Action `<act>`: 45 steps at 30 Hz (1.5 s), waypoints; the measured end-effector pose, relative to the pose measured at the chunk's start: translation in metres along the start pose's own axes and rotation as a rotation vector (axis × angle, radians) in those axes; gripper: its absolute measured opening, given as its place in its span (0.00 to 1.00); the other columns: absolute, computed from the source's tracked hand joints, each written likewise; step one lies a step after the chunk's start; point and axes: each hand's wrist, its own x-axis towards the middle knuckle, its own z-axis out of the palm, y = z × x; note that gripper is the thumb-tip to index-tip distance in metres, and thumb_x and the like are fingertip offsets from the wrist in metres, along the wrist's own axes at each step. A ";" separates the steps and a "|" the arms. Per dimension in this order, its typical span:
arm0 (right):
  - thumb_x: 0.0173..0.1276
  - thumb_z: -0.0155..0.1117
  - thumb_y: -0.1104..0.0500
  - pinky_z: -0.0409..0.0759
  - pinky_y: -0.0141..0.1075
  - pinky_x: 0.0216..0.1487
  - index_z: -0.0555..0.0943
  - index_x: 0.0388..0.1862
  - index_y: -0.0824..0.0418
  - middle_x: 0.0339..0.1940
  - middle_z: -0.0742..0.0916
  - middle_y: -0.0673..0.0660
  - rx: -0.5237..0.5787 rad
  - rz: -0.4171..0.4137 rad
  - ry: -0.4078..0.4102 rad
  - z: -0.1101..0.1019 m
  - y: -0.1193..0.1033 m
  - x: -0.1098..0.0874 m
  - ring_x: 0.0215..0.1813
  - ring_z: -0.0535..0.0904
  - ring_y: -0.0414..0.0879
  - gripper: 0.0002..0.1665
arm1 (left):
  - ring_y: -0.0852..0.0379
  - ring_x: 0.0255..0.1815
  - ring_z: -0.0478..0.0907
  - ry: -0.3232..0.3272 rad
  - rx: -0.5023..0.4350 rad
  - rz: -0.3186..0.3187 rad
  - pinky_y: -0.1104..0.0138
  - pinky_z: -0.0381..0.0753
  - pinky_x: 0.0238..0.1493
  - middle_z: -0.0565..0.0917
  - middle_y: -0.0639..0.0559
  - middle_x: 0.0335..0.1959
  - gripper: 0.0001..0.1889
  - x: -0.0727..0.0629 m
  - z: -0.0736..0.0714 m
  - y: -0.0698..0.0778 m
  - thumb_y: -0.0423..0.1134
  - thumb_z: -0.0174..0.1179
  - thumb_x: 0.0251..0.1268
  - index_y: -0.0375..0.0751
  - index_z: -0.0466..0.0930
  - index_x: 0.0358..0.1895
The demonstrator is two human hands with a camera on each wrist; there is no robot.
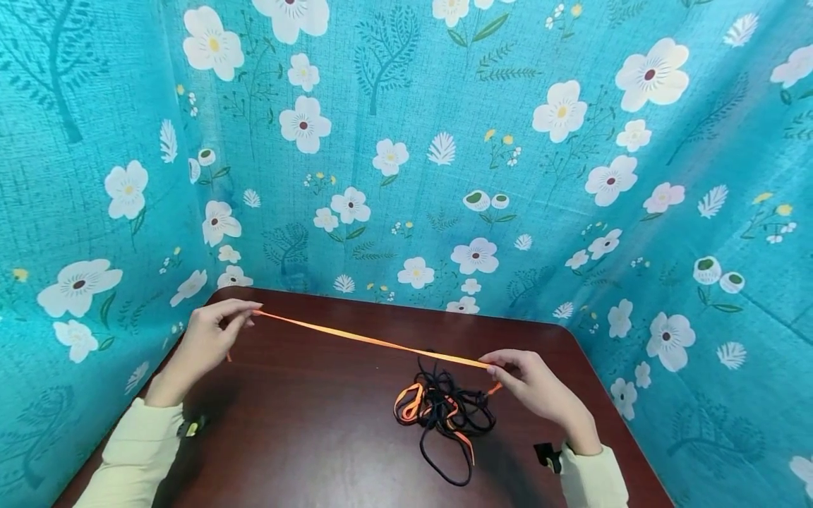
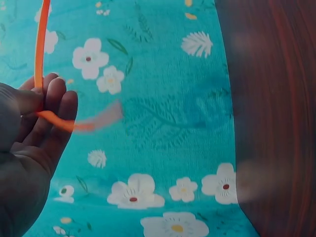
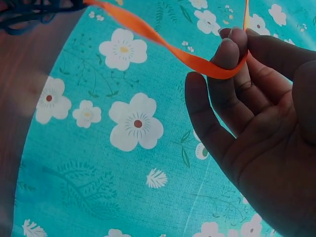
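A flat orange shoelace [image 1: 375, 341] stretches taut between both hands above the table. My left hand [image 1: 212, 335] pinches it near one end between thumb and fingers; in the left wrist view a short tail with a pale tip [image 2: 109, 114] hangs past the fingers. At the other side my right hand [image 1: 536, 384] pinches the lace between thumb and fingertips. From there, in the right wrist view, the lace [image 3: 138, 27] loops over the fingers and runs toward a tangled pile of black laces [image 1: 438, 406], which has more orange lace mixed in.
The dark red-brown table [image 1: 305, 437] has rounded far corners. A turquoise curtain [image 1: 406, 176] with white flowers stands around its back and sides. Dark wrist devices [image 1: 547, 457] sit by both pale sleeves [image 1: 593, 476].
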 end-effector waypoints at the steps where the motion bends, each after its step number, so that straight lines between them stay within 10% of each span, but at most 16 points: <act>1: 0.74 0.65 0.57 0.82 0.34 0.32 0.86 0.53 0.56 0.38 0.87 0.49 0.000 0.002 0.001 -0.001 0.001 -0.001 0.33 0.80 0.42 0.12 | 0.61 0.27 0.82 0.015 0.003 0.000 0.80 0.75 0.24 0.89 0.41 0.35 0.15 0.000 -0.002 -0.002 0.17 0.64 0.61 0.33 0.88 0.48; 9: 0.73 0.66 0.58 0.82 0.35 0.35 0.87 0.50 0.56 0.39 0.88 0.49 0.011 0.032 0.026 -0.008 0.005 -0.006 0.36 0.83 0.46 0.09 | 0.64 0.23 0.81 0.081 0.010 -0.055 0.79 0.75 0.20 0.86 0.42 0.30 0.12 0.002 -0.017 -0.017 0.21 0.63 0.65 0.34 0.88 0.48; 17: 0.73 0.66 0.56 0.81 0.35 0.34 0.87 0.48 0.52 0.40 0.88 0.48 -0.015 0.033 0.079 -0.018 0.006 -0.013 0.36 0.81 0.44 0.08 | 0.77 0.31 0.78 0.138 0.035 -0.014 0.87 0.73 0.38 0.87 0.38 0.36 0.13 0.001 -0.028 -0.028 0.16 0.59 0.65 0.29 0.87 0.48; 24: 0.72 0.67 0.59 0.80 0.35 0.29 0.89 0.47 0.53 0.34 0.88 0.47 -0.026 0.015 0.133 -0.023 0.011 -0.019 0.31 0.80 0.43 0.08 | 0.81 0.30 0.80 0.195 -0.040 -0.085 0.87 0.75 0.38 0.81 0.79 0.35 0.11 -0.001 -0.040 -0.031 0.19 0.63 0.64 0.27 0.87 0.48; 34: 0.64 0.75 0.54 0.75 0.34 0.22 0.90 0.34 0.49 0.28 0.88 0.45 -0.103 0.079 0.270 -0.027 0.029 -0.026 0.23 0.75 0.42 0.02 | 0.81 0.27 0.77 0.203 0.042 -0.209 0.87 0.74 0.35 0.78 0.86 0.32 0.11 -0.005 -0.046 -0.037 0.31 0.73 0.59 0.33 0.89 0.45; 42: 0.71 0.68 0.62 0.82 0.34 0.32 0.89 0.48 0.54 0.41 0.90 0.51 -0.128 -0.001 0.287 -0.033 0.051 -0.029 0.36 0.82 0.43 0.09 | 0.83 0.30 0.76 0.060 0.090 -0.156 0.89 0.73 0.36 0.88 0.34 0.36 0.10 -0.005 -0.047 -0.044 0.24 0.67 0.63 0.28 0.87 0.47; 45: 0.71 0.67 0.63 0.82 0.34 0.33 0.88 0.48 0.57 0.42 0.90 0.54 -0.129 -0.007 0.301 -0.034 0.059 -0.028 0.36 0.83 0.43 0.09 | 0.86 0.34 0.75 0.025 0.082 -0.110 0.89 0.72 0.38 0.88 0.30 0.39 0.12 -0.004 -0.046 -0.046 0.18 0.64 0.62 0.27 0.86 0.47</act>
